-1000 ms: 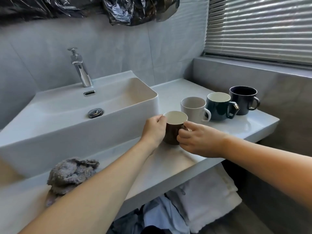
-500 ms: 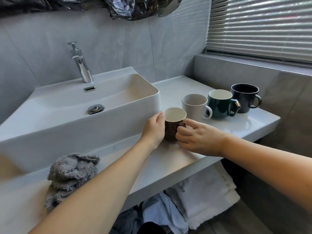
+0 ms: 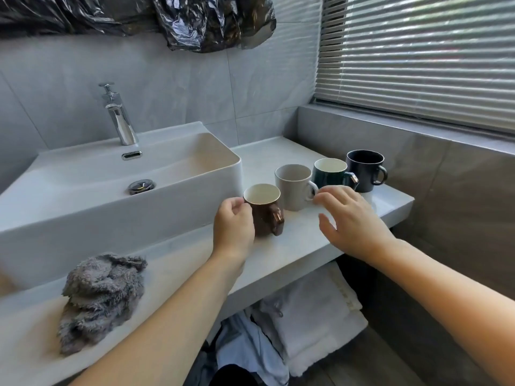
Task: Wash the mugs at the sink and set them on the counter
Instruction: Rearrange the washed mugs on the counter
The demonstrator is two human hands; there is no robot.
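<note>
Left hand (image 3: 233, 227), fingers curled round the brown mug (image 3: 263, 208), which stands upright on the counter (image 3: 295, 246) just beside the sink's (image 3: 139, 174) right wall. Right hand (image 3: 349, 215), which half a second ago held this mug's handle, now hovers spread and empty near the white mug (image 3: 292, 186); teal mug (image 3: 330, 172) and navy mug (image 3: 363, 169) stand beyond, toward the counter's right end. The mug has apparently been handed to the left hand for washing, not yet begun.
</note>
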